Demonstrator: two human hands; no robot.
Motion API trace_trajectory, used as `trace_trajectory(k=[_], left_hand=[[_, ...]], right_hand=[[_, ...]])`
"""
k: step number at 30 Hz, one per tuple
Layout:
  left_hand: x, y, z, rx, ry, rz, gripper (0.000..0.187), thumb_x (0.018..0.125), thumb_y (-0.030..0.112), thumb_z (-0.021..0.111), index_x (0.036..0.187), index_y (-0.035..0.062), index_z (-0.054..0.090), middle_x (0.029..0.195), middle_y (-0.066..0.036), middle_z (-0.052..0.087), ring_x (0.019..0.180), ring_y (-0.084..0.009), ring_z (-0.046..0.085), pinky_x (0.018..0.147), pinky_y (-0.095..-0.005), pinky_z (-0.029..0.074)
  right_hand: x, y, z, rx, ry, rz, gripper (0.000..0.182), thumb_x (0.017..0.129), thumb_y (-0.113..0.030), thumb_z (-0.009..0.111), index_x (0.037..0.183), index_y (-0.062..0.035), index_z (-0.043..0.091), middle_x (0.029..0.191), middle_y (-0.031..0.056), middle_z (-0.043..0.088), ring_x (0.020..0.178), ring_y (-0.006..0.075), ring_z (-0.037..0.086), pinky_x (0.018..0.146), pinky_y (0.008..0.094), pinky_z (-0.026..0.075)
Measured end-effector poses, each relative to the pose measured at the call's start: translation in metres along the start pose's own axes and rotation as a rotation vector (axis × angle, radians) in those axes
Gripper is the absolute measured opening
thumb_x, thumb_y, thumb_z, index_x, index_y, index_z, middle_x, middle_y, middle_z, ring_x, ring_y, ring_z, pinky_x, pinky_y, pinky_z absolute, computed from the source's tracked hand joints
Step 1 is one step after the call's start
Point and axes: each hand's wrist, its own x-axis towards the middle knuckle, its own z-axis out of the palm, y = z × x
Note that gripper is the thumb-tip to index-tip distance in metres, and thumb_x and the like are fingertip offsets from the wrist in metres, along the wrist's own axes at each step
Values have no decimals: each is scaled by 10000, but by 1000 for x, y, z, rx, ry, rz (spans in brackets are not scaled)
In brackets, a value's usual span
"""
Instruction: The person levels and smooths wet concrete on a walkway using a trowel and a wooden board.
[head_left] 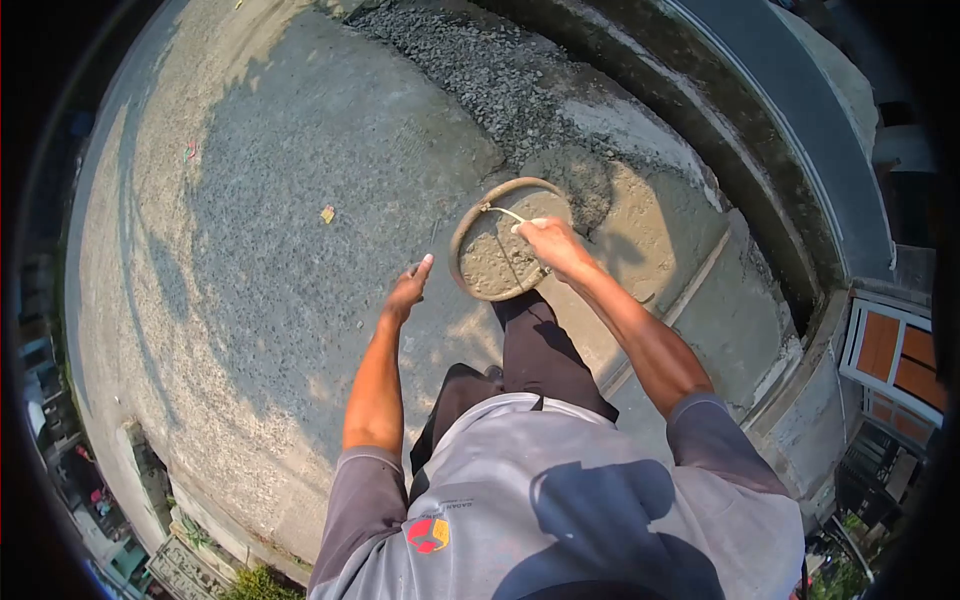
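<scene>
Grey shirt nearest; right hand closed on thin handle of round pan, already loaded with wet mortar, beside heap; left hand free, fingers loosely spread; lifting and carrying apparently left

The pail has a rusty brown rim and holds grey wet mortar; its wire handle is pale. The pavement is speckled grey, the gravel heap darker grey. The shirt is light grey with a red-and-yellow logo; the trousers are black.
</scene>
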Motion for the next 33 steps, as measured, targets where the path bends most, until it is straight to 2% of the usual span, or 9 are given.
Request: trace_trajectory(k=[4, 7, 10, 11, 15, 23, 26, 30, 33], left_hand=[[92, 32, 38, -539, -123, -50, 1068, 907, 815, 522, 1591, 22, 312, 1546, -232, 459, 1408, -399, 472, 1142, -586, 378], [117, 68, 24, -778, 161, 72, 410, 1049, 494, 575, 1092, 87, 593, 1003, -82, 678, 839, -190, 681, 713, -355, 570], [175, 81, -22, -784, 23, 109, 247, 1064, 328, 585, 1018, 87, 549, 916, -51, 646, 755, -161, 665, 619, -304, 563], [179, 113, -13, -767, 254, 114, 154, 1049, 195, 597, 1010, 67, 521, 848, -37, 618, 696, -162, 655, 575, -300, 572], [243, 212, -62, -458, 189, 3, 148, 1023, 142, 628, 1074, 32, 542, 909, -77, 623, 744, -191, 644, 675, -421, 633], [427, 270, -55, -221, 182, 68, 157, 992, 72, 658, 967, -11, 527, 874, -84, 624, 772, -213, 664, 627, -403, 614], [508, 269, 19, -26, 295, 249, 160, 939, 66, 672, 960, -54, 569, 903, -164, 685, 787, -288, 691, 717, -446, 594], [574, 274, 188, 512, 274, 435, 234, 852, 95, 692, 990, -77, 614, 926, -295, 699, 854, -434, 698, 837, -469, 531], [588, 261, 235, 270, 91, 377, 200, 859, 64, 671, 978, -85, 609, 942, -258, 718, 845, -366, 721, 778, -445, 557]], right_hand=[[123, -33, 33, -87, -71, -77, 400, 906, -341, 641, 795, 44, 646, 667, 104, 602, 642, 186, 542, 604, 429, 434], [194, -87, 50, -215, -100, -74, 420, 879, -348, 623, 794, 61, 665, 684, 215, 642, 659, 305, 635, 658, 475, 480], [264, -129, 59, -231, -87, -88, 408, 865, -333, 601, 788, 62, 670, 718, 272, 654, 700, 415, 662, 696, 514, 496], [288, -140, 56, -232, -86, -92, 404, 862, -328, 594, 787, 61, 672, 729, 286, 655, 714, 440, 663, 706, 522, 499], [376, -166, 51, -230, -51, -10, 395, 868, -321, 585, 808, 56, 690, 820, 310, 672, 793, 454, 677, 753, 527, 516], [510, -77, 37, 23, 132, -32, 414, 908, -330, 533, 874, 45, 705, 948, 323, 688, 948, 478, 683, 862, 528, 530], [578, 22, 32, 126, 316, -110, 458, 965, -392, 571, 899, 44, 692, 889, 283, 683, 887, 451, 676, 785, 500, 508], [614, 162, -1, 365, 404, 228, 475, 988, -453, 549, 899, -6, 685, 848, 233, 683, 837, 392, 688, 762, 467, 516], [631, 234, 13, 270, 621, -22, 454, 979, -461, 597, 915, -19, 683, 844, 200, 684, 826, 348, 687, 744, 441, 517]])
